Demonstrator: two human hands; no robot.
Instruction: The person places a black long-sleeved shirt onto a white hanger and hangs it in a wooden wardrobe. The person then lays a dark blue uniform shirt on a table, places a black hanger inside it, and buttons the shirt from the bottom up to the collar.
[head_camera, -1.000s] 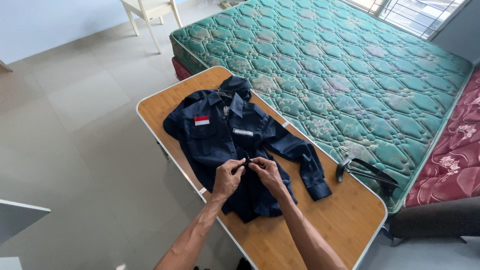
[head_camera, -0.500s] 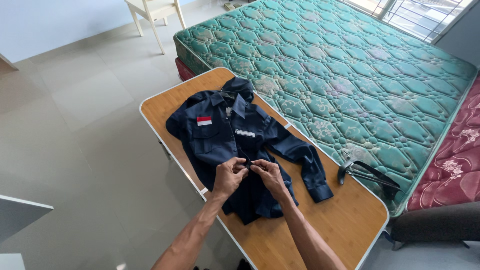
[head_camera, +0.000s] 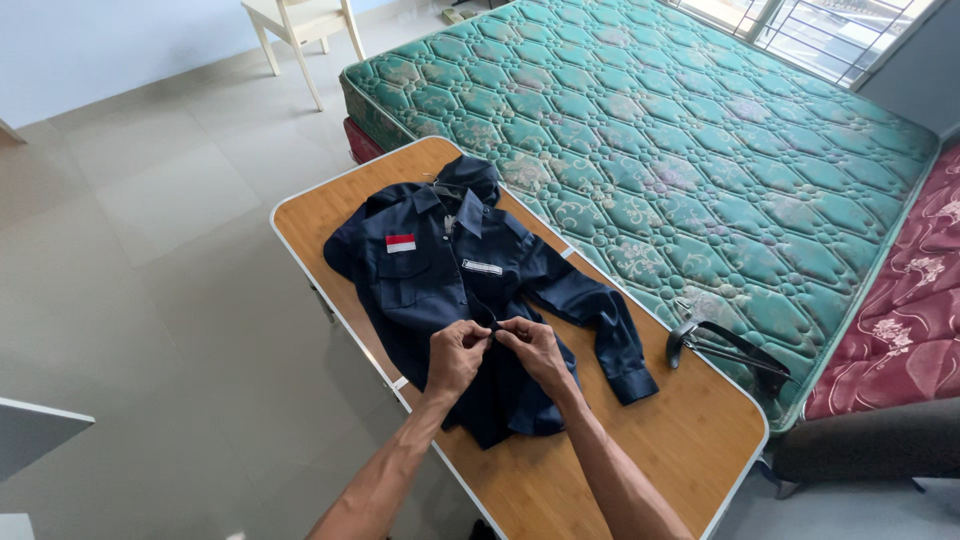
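Observation:
A dark navy long-sleeved shirt lies face up on a wooden folding table, collar toward the far end. It has a small red and white patch on the chest and a white strip label. My left hand and my right hand meet over the shirt's front placket near its lower middle, fingers pinched on the fabric edges there. The right sleeve of the shirt spreads out toward the table's right side.
A black clothes hanger lies at the table's right edge. A green quilted mattress sits right behind the table, a dark red patterned one at the right. A pale chair stands on the tiled floor at the back.
Both hands stay pinched on the shirt front with only small finger movement. The view has shifted slightly.

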